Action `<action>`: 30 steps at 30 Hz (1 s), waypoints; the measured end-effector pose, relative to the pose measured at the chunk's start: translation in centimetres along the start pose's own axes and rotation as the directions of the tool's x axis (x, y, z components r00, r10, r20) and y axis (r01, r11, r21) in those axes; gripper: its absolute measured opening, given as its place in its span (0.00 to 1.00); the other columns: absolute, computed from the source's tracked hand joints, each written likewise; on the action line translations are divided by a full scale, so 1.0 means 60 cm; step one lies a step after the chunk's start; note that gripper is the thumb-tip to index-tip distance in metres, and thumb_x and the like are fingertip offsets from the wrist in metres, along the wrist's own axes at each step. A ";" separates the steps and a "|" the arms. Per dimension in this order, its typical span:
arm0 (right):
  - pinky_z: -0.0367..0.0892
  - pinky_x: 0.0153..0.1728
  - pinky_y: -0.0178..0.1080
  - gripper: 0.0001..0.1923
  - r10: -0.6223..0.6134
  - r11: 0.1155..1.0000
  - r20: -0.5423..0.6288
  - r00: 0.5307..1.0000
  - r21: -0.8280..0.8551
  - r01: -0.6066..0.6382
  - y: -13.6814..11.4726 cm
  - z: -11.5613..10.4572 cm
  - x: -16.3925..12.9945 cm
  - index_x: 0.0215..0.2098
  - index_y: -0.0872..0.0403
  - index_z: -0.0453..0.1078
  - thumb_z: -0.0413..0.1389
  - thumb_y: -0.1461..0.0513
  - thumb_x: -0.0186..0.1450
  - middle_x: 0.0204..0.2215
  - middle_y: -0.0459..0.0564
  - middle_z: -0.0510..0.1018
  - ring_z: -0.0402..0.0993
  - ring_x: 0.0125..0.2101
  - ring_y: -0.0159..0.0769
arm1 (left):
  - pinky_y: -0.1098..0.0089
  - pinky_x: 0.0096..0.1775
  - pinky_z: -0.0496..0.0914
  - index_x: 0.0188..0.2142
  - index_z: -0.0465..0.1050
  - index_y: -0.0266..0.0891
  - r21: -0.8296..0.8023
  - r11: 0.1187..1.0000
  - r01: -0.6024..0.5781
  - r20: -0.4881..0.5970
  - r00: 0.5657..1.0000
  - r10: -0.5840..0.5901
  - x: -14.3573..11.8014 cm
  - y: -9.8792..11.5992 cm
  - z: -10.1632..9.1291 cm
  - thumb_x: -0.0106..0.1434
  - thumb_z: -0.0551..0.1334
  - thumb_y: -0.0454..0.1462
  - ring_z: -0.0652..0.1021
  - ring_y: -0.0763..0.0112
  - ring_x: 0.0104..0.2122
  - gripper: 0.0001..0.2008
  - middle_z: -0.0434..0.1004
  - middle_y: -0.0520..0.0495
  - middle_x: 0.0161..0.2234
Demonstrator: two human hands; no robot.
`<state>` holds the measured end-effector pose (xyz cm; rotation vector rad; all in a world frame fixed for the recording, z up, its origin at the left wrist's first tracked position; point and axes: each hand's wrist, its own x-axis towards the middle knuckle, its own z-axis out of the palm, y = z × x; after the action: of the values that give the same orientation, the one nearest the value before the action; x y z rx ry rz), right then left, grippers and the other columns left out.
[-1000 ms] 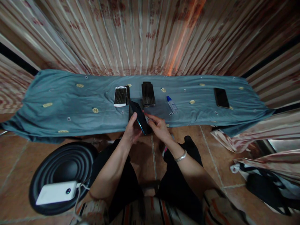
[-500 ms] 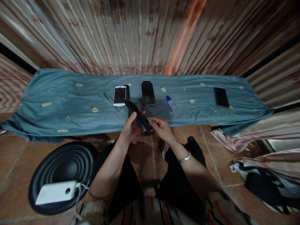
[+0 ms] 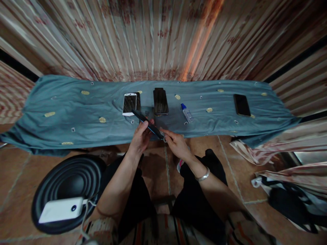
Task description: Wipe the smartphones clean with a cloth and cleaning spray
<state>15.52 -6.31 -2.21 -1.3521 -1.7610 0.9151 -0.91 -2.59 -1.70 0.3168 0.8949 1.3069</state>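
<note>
My left hand (image 3: 138,139) is closed around a dark phone (image 3: 150,126) with a blue edge, the thumb along its near side. The phone is tilted above the front edge of the cloth-covered table (image 3: 120,131). At its lower right end, my right hand (image 3: 177,143) pinches with thumb and fingers; a small pale bit shows there, too small to name. Beyond the hands lie a white phone (image 3: 129,104), partly over a dark one, and a black phone (image 3: 160,101) in the middle. To their right is a small clear bottle (image 3: 187,114) with a blue cap.
Another dark phone (image 3: 242,104) lies at the table's right. On the floor at left, a black ribbed round object (image 3: 68,177) carries a white power bank (image 3: 61,209) with a cable. A pleated curtain (image 3: 143,41) hangs behind the table. A dark bag (image 3: 288,204) is at lower right.
The held phone has shifted slightly up and left and now shows more of its edge. My right hand has stayed at its lower end, rising slightly. The things on the table lie as before.
</note>
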 end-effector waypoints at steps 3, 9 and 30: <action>0.71 0.50 0.39 0.20 -0.019 1.000 0.004 1.000 -0.025 0.019 -0.004 -0.006 -0.002 0.54 0.49 0.74 0.48 0.64 0.69 0.48 0.47 0.82 0.79 0.47 0.38 | 0.68 0.46 0.71 0.35 0.76 0.41 0.019 1.000 -0.013 -0.004 1.000 0.014 0.002 0.000 -0.002 0.49 0.74 0.40 0.80 0.68 0.42 0.15 0.82 0.51 0.35; 0.71 0.50 0.39 0.18 -0.044 0.998 0.007 0.999 -0.048 0.044 -0.010 -0.008 -0.005 0.52 0.50 0.76 0.48 0.64 0.69 0.46 0.48 0.83 0.79 0.47 0.38 | 0.70 0.42 0.71 0.35 0.76 0.43 0.076 0.994 -0.081 -0.004 0.997 0.082 0.004 -0.002 -0.006 0.48 0.74 0.41 0.79 0.66 0.45 0.15 0.81 0.51 0.35; 0.72 0.54 0.45 0.15 -0.014 0.985 -0.014 1.000 0.174 0.016 0.003 0.008 -0.004 0.49 0.45 0.78 0.53 0.59 0.68 0.49 0.43 0.82 0.78 0.49 0.40 | 0.67 0.46 0.71 0.35 0.75 0.43 0.073 0.991 -0.109 -0.056 0.992 0.113 -0.001 0.007 -0.007 0.49 0.74 0.38 0.77 0.63 0.52 0.14 0.82 0.51 0.38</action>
<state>15.22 -6.53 -2.65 -1.2283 -1.6383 1.0249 -1.52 -2.63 -1.68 0.3885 0.9868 1.3957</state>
